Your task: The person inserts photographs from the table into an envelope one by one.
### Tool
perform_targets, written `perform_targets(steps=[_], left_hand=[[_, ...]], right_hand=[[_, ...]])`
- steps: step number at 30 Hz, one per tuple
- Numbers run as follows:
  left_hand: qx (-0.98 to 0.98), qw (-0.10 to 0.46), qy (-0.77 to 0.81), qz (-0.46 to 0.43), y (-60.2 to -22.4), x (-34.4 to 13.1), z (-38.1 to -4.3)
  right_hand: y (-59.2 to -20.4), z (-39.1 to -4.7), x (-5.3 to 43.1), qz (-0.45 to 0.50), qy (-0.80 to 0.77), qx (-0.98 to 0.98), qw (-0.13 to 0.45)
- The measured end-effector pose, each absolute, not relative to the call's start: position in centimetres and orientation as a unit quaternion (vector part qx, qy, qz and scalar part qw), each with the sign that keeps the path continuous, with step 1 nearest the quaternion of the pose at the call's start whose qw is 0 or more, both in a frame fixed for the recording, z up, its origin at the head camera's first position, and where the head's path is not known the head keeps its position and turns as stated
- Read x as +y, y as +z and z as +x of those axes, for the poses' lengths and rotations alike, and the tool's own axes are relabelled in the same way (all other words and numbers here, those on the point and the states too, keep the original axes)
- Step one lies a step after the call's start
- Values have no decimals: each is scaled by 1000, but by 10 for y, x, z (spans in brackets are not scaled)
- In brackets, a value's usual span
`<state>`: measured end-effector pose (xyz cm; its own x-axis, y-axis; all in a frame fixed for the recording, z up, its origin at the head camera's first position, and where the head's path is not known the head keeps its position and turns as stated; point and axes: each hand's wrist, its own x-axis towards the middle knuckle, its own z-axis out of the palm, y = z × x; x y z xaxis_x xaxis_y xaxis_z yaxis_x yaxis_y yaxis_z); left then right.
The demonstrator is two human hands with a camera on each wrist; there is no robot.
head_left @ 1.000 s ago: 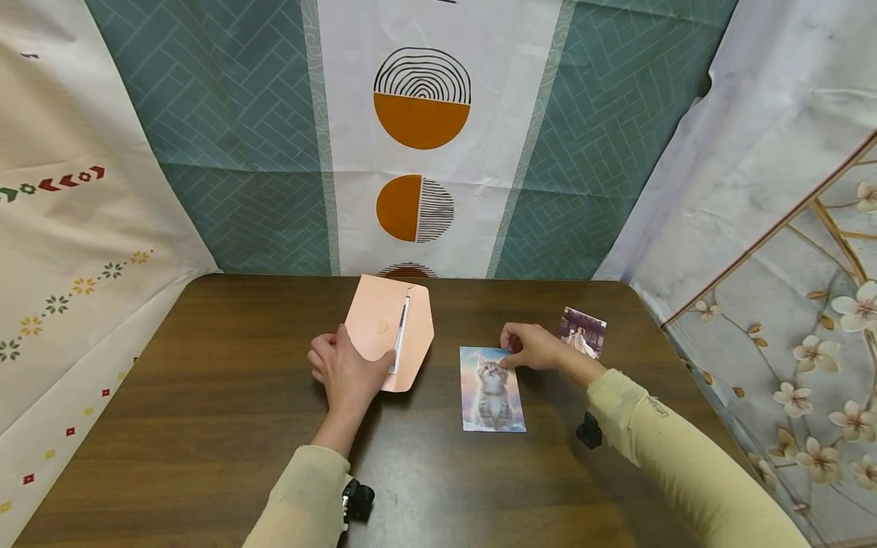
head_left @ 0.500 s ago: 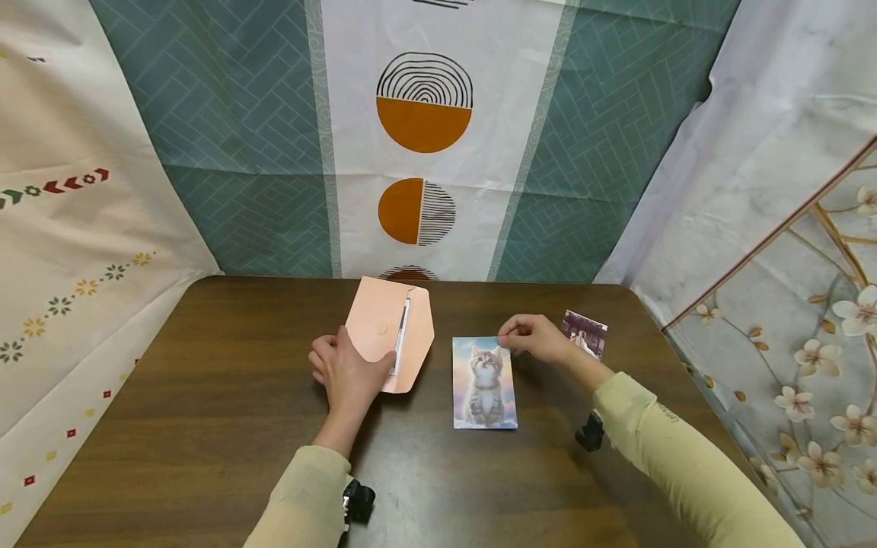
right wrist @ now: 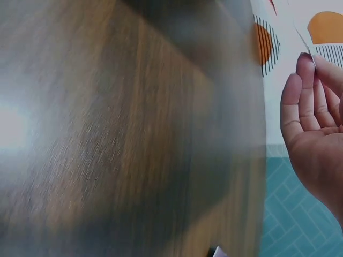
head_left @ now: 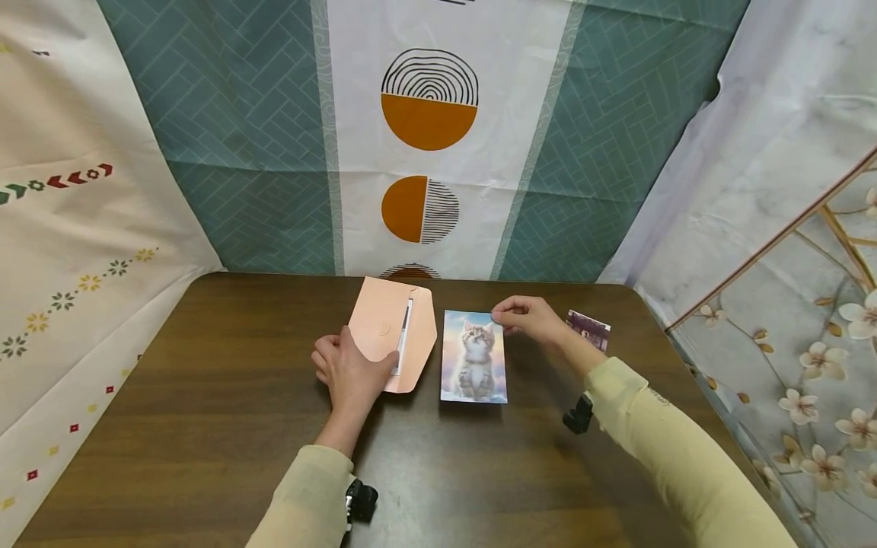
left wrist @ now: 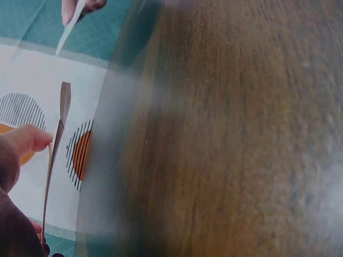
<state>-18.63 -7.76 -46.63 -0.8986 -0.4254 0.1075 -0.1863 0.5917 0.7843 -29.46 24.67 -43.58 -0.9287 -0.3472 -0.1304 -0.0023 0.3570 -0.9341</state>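
Note:
My left hand point(head_left: 352, 371) grips a peach envelope point(head_left: 377, 318) by its lower left part, thumb over the front near the opening. The envelope's flap point(head_left: 419, 339) stands open toward the right, and the edge of a white card point(head_left: 404, 335) shows inside the slot. In the left wrist view the envelope point(left wrist: 54, 155) is seen edge-on, raised off the table. My right hand point(head_left: 530, 320) pinches a kitten picture card point(head_left: 474, 358) at its upper right corner, thumb and fingertip meeting on it. The card hangs upright just right of the flap. In the right wrist view the pinching hand point(right wrist: 316, 112) shows its palm.
A small purple-toned photo point(head_left: 591, 329) lies on the brown wooden table point(head_left: 205, 426) at the back right, partly behind the right forearm. A patterned curtain point(head_left: 247, 152) hangs behind the table's far edge, with cloths at both sides.
My right hand has lifted the kitten card and carried it left and away from me, closer to the envelope. The left hand and envelope have stayed almost still.

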Motion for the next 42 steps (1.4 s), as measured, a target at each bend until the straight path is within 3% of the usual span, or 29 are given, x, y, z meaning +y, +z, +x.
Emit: perform_targets(steps=[11,24,42], left_hand=[[-879,146,-421,171,-467,-75,-187],[-878,145,-423,173,-468,-76,-187],[-878,156,-420,169,-468,-73,-187]], right_hand=[[-439,-310,215,-113,-571,799,147],[-446,-326,184,-121,-563,798,177],[-441,-335,173,-127,-528,816,200]])
